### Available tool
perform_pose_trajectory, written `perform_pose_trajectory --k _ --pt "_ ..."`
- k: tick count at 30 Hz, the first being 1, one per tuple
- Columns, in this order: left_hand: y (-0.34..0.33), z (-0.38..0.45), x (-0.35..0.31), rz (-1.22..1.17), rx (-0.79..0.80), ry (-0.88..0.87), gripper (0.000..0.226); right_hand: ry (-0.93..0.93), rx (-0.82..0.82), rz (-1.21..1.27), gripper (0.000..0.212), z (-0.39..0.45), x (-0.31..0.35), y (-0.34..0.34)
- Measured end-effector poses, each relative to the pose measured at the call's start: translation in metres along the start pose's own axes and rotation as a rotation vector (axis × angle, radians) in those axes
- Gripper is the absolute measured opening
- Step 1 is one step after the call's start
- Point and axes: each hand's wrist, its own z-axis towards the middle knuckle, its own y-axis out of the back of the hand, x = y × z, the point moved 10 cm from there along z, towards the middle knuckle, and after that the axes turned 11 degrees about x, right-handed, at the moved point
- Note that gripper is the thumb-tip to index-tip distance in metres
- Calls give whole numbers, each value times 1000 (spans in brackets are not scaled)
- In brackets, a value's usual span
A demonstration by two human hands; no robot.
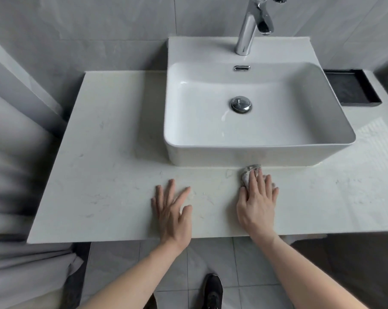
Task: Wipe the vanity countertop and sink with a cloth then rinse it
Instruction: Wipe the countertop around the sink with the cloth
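The cloth (250,175), a small crumpled grey-white rag, is lying on the countertop (113,166) just in front of the sink (239,152) wall, w/ the right hand (256,201) pressing it flat under straight, close-set fingers; it's looking soft, light & limp, prob. damp, so palm pressure is likely handling it better than a pinch, bunching a fistful for the rinse. The left hand (172,208) is resting w/ fingers spread on the smooth, faintly veined pale stone, approx. level w/ the right. Glossy white rectangular basin w/ chrome drain (241,104) & faucet (253,25) is sitting behind.
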Motion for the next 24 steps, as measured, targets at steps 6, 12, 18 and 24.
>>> perform_pose_trajectory --k 6,12,18,24 --pt "66 -11 26 -175 52 -143 55 342 77 32 61 -46 131 -59" --pt "170 12 106 64 -127 -32 55 535 155 97 60 -72 180 -91" --pt "244 19 189 215 -206 190 59 334 -80 365 52 -48 92 -20" --pt "253 27 224 143 -217 252 63 -73 -76 114 52 -17 -28 19"
